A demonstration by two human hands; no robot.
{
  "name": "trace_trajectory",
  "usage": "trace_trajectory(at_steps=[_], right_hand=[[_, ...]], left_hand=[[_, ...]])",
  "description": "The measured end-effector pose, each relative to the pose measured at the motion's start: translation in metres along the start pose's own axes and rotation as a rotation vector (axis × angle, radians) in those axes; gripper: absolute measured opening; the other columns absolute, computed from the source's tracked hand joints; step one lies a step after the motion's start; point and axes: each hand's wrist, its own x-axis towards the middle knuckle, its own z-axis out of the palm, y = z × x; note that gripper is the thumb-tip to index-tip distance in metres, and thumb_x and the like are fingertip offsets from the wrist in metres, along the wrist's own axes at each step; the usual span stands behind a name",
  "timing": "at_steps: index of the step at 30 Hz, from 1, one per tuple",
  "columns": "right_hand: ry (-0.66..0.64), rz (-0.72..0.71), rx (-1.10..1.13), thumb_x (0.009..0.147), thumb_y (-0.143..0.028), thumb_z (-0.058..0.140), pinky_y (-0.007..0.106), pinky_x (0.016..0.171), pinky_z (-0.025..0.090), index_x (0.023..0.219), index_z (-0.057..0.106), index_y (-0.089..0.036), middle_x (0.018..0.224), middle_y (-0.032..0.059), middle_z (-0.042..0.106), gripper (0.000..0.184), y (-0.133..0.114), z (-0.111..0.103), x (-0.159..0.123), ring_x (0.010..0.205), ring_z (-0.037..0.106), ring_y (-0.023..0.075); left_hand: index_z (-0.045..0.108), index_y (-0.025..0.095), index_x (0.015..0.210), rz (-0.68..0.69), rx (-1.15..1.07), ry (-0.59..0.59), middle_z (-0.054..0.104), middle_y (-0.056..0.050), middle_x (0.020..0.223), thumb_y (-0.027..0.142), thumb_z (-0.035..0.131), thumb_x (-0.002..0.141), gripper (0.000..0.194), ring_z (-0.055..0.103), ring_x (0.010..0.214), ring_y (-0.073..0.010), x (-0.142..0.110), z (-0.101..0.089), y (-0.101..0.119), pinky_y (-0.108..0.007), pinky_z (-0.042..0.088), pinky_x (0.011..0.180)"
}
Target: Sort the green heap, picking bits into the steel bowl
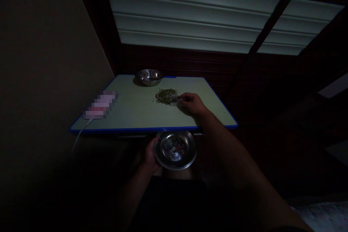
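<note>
My left hand (151, 156) grips the left rim of a shiny steel bowl (175, 165), held just below the front edge of the table (136, 116). A few small things show in the bowl's bottom, too dark to make out. Over the tabletop, my right hand (192, 103) is closed on a small pale, see-through piece (174, 103), its exact kind unclear in the dim light. This piece touches the right front side of a loose heap of small greenish grains (164, 96) spread on the table.
A second steel bowl (150, 77) stands at the table's back left. Near the left edge lies a blurred-out pink phone-like object (100, 105) with a white cable (79, 134) hanging over the front edge. A wall rises at left; slatted window panels (185, 18) are behind.
</note>
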Motion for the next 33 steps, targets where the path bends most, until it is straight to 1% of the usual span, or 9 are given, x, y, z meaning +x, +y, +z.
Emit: trace_trajectory(at_steps=[4, 8, 13, 21, 24, 28, 33], right_hand=[[-0.006, 0.022, 0.012, 0.067, -0.028, 0.066, 0.025, 0.058, 0.040, 0.088, 0.073, -0.016, 0.067, -0.0001, 0.064, 0.025, -0.0001, -0.0004, 0.0004, 0.059, 0.050, 0.0109], [-0.016, 0.030, -0.001, 0.067, -0.028, 0.066, 0.024, 0.056, 0.038, 0.088, 0.073, -0.016, 0.067, 0.0000, 0.064, 0.026, -0.0003, -0.0004, -0.0003, 0.058, 0.048, 0.0103], [0.010, 0.018, -0.057, 0.067, -0.027, 0.064, 0.024, 0.056, 0.037, 0.089, 0.073, -0.015, 0.065, -0.0006, 0.063, 0.027, 0.0006, -0.0003, -0.0004, 0.057, 0.047, 0.0100], [0.041, 0.012, -0.068, 0.067, -0.024, 0.063, 0.023, 0.053, 0.036, 0.090, 0.074, -0.015, 0.063, -0.0010, 0.063, 0.027, 0.0023, 0.0006, 0.0002, 0.054, 0.046, 0.0096], [0.032, -0.014, -0.045, 0.068, -0.025, 0.064, 0.024, 0.056, 0.039, 0.090, 0.074, -0.016, 0.067, 0.0002, 0.066, 0.025, 0.0033, 0.0010, 0.0007, 0.057, 0.050, 0.0107], [0.006, -0.028, 0.003, 0.069, -0.026, 0.067, 0.026, 0.064, 0.046, 0.090, 0.074, -0.018, 0.075, 0.0019, 0.070, 0.024, 0.0042, 0.0019, 0.0015, 0.065, 0.057, 0.0127], [0.010, -0.034, 0.018, 0.070, -0.027, 0.070, 0.028, 0.070, 0.049, 0.091, 0.074, -0.019, 0.080, 0.0035, 0.073, 0.023, 0.0072, 0.0033, 0.0028, 0.069, 0.060, 0.0139]], left_hand=[[0.073, 0.013, 0.079, -0.003, 0.005, -0.019, 0.074, -0.007, 0.072, 0.029, 0.063, 0.076, 0.019, 0.068, 0.068, -0.0209, -0.0015, 0.0003, 0.0009, -0.032, 0.053, 0.070], [0.072, 0.013, 0.077, -0.022, 0.002, -0.034, 0.074, -0.007, 0.071, 0.029, 0.065, 0.075, 0.018, 0.068, 0.068, -0.0216, -0.0014, 0.0003, 0.0012, -0.033, 0.053, 0.071], [0.072, 0.013, 0.077, -0.009, -0.010, -0.018, 0.074, -0.007, 0.072, 0.028, 0.064, 0.074, 0.017, 0.067, 0.068, -0.0211, -0.0015, 0.0010, 0.0008, -0.033, 0.053, 0.073], [0.072, 0.013, 0.075, -0.008, 0.013, 0.005, 0.073, -0.007, 0.069, 0.028, 0.060, 0.076, 0.020, 0.067, 0.067, -0.0206, -0.0031, 0.0040, 0.0012, -0.033, 0.053, 0.070], [0.072, 0.013, 0.076, -0.008, 0.023, 0.011, 0.073, -0.007, 0.069, 0.029, 0.060, 0.076, 0.020, 0.067, 0.068, -0.0209, -0.0026, 0.0039, 0.0011, -0.033, 0.053, 0.070], [0.071, 0.014, 0.072, 0.000, 0.008, 0.023, 0.073, -0.006, 0.067, 0.027, 0.060, 0.076, 0.017, 0.066, 0.065, -0.0197, -0.0024, 0.0041, 0.0008, -0.032, 0.053, 0.068], [0.072, 0.013, 0.074, -0.001, 0.015, 0.015, 0.073, -0.007, 0.068, 0.027, 0.059, 0.077, 0.020, 0.067, 0.066, -0.0199, -0.0023, 0.0035, 0.0005, -0.031, 0.053, 0.067]])
